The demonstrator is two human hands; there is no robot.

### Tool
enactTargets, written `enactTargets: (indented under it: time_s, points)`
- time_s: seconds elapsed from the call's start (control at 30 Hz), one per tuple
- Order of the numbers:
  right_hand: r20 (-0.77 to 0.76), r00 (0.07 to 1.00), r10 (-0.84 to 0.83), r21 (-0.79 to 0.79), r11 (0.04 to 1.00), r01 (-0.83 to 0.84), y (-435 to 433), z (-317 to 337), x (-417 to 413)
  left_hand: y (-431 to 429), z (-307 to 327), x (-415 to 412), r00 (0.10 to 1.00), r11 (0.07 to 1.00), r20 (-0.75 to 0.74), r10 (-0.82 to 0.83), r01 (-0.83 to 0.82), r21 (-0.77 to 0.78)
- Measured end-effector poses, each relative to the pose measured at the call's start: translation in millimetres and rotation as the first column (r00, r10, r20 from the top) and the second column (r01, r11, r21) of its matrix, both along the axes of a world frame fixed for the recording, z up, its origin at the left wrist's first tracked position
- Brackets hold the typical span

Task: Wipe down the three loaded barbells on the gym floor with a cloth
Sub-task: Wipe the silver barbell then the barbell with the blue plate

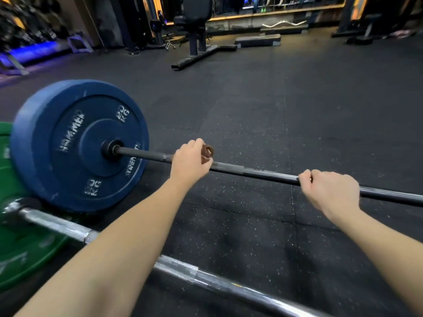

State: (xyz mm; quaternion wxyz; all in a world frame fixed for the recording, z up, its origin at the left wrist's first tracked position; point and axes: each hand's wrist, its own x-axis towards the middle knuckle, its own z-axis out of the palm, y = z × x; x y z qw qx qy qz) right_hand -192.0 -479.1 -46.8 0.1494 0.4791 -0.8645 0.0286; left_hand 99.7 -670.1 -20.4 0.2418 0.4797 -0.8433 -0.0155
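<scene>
Head view | wiping black barbell (263, 176) shaft | left hand (190, 162) clasps cloth (207, 152) round it | right hand (329, 191) grips shaft, steadying | next, likely: slide cloth along.

Far barbell (263, 175) beyond near barbell (217, 283), plate (77, 145) at its left end, bench (196, 30) behind

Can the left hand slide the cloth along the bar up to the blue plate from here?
Probably yes: the left hand grips the cloth on the bar, and the stretch to the blue plate looks bare.
</scene>
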Motion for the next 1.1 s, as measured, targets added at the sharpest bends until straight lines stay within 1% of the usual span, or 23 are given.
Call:
enactTargets:
  time_s: [0.07,0.13,0.2,0.27,0.4,0.5,0.57,0.63,0.67,0.8,0.87,0.93,1.0,1.1]
  points:
    - [-0.004,1.000,0.003,-0.014,1.000,-0.003,1,1,0,-10,6,9,0.999,0.996,0.006,-0.044,0.043,0.083]
    - [-0.010,1.000,0.006,-0.015,1.000,-0.006,2,2,0,-21,11,24,0.999,0.991,0.029,-0.033,0.029,0.128]
    - [-0.010,1.000,0.000,0.004,1.000,0.000,2,4,2,-35,14,42,0.999,0.989,0.006,0.053,-0.054,0.140]
    - [-0.013,1.000,-0.007,0.014,1.000,0.008,1,5,3,-49,17,65,0.984,0.971,-0.019,0.176,-0.170,0.171]
    - [-0.044,0.999,0.012,0.056,0.998,-0.010,3,6,5,-82,22,111,0.929,0.896,0.004,0.371,-0.359,0.261]
    - [-0.076,0.997,0.018,0.103,0.995,-0.010,3,5,5,-88,18,110,0.887,0.856,0.059,0.457,-0.457,0.242]
    - [-0.056,0.998,-0.005,0.045,0.999,0.007,1,1,4,-80,17,96,0.866,0.839,0.038,0.498,-0.492,0.231]
    - [-0.026,0.999,-0.031,-0.019,0.999,0.030,-1,-1,3,-70,15,86,0.864,0.846,0.006,0.504,-0.495,0.196]
    - [-0.025,0.999,-0.032,-0.025,0.999,0.032,-2,-1,3,-66,12,84,0.869,0.857,-0.010,0.494,-0.485,0.172]
    - [-0.029,0.999,-0.034,0.009,0.999,0.034,0,0,4,-51,-5,88,0.921,0.926,-0.109,0.374,-0.365,0.094]
    - [-0.036,0.999,-0.018,0.011,1.000,0.019,1,1,4,-49,-7,93,0.938,0.946,-0.127,0.322,-0.315,0.074]
    - [-0.017,0.999,-0.029,-0.025,0.999,0.029,0,0,4,-50,-5,100,0.952,0.957,-0.118,0.284,-0.274,0.093]
    - [-0.012,0.999,-0.036,-0.038,0.999,0.035,-1,0,3,-55,4,104,0.957,0.953,-0.090,0.277,-0.261,0.150]
    - [-0.015,1.000,-0.018,-0.021,1.000,0.018,0,2,3,-67,20,114,0.943,0.917,-0.017,0.332,-0.319,0.238]
